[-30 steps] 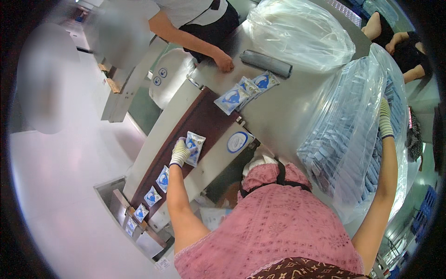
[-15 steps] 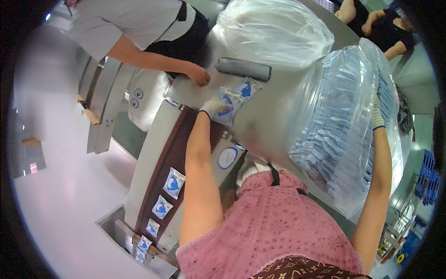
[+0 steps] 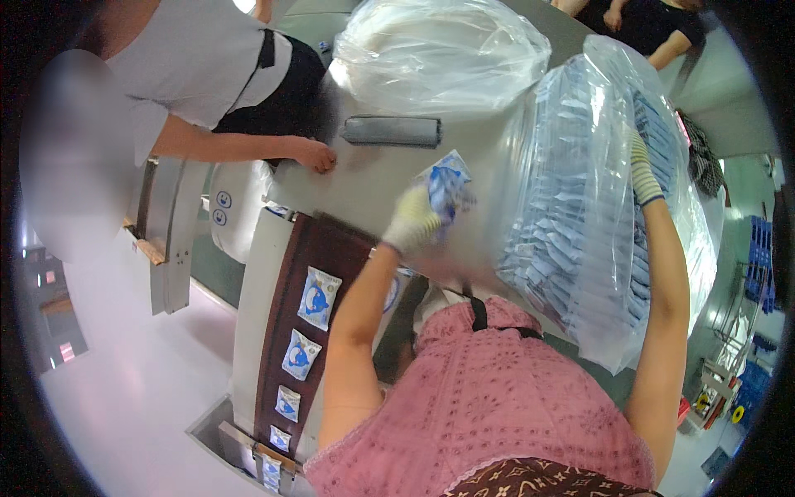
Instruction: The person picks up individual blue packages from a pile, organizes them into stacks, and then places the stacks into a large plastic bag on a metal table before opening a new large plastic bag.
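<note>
My left hand (image 3: 411, 219), in a pale knit glove, grips a few blue and white packets (image 3: 447, 186) lifted above the steel table (image 3: 373, 178). My right hand (image 3: 639, 166), also gloved, reaches into a large clear plastic bag (image 3: 580, 207) filled with stacked blue packets; its fingers are hidden among them. Several single packets (image 3: 317, 298) lie in a row on the dark brown conveyor belt (image 3: 290, 331) below my left arm.
Another person's hand (image 3: 315, 155) rests on the table at the far left edge, beside a grey roller (image 3: 391, 130). A second clear bag (image 3: 439, 54) sits at the back. More people stand at the top right.
My left hand went from the belt up to the loose packets on the table, then lifted them toward the big bag. My right hand stayed at the bag.
</note>
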